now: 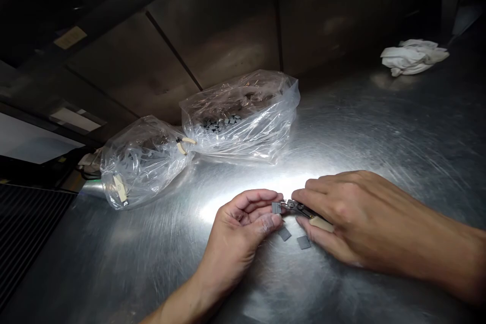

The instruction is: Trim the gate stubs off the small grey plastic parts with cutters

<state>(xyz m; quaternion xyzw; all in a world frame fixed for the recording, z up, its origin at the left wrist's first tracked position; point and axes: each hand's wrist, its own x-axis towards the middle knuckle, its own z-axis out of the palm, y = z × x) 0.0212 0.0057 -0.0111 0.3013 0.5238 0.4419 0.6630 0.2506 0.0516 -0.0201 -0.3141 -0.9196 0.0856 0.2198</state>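
My left hand pinches a small grey square piece between thumb and fingers. In my right hand is a pair of cutting pliers with pale handles, its fingers wrapped round them. The plier jaws meet the right edge of the held piece; whether they are closed on it I cannot tell. Just below the hands, a loose grey square piece and another grey square lie flat on the metal table.
A clear plastic bag holding many small grey pieces stands at the back. Left of it sits a second clear bag, with pale-handled pliers between them. A crumpled white cloth lies far right. A panelled wall rises behind.
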